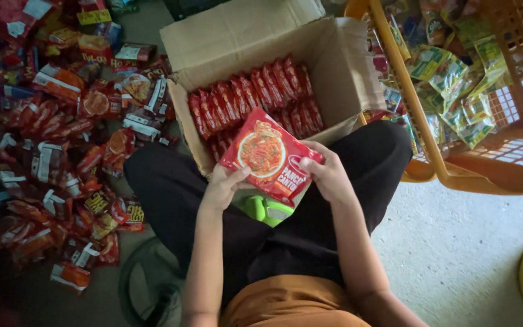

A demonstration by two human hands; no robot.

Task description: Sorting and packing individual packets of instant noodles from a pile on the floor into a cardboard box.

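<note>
Seated cross-legged on the floor (455, 242), holding a red noodle packet (270, 156) flat and face-up above the lap, just before an open cardboard box (255, 36). Left hand (225, 184) under the packet's lower left edge, right hand (328, 172) along its right side, fingers of both clamped on the wrapper, probably to keep the printed face readable. Inside the box, more red packets (252, 97) standing on edge in tight rows. A loose heap of packets (62, 133) at left; an orange basket (431, 163) of green sachets at right.
</note>
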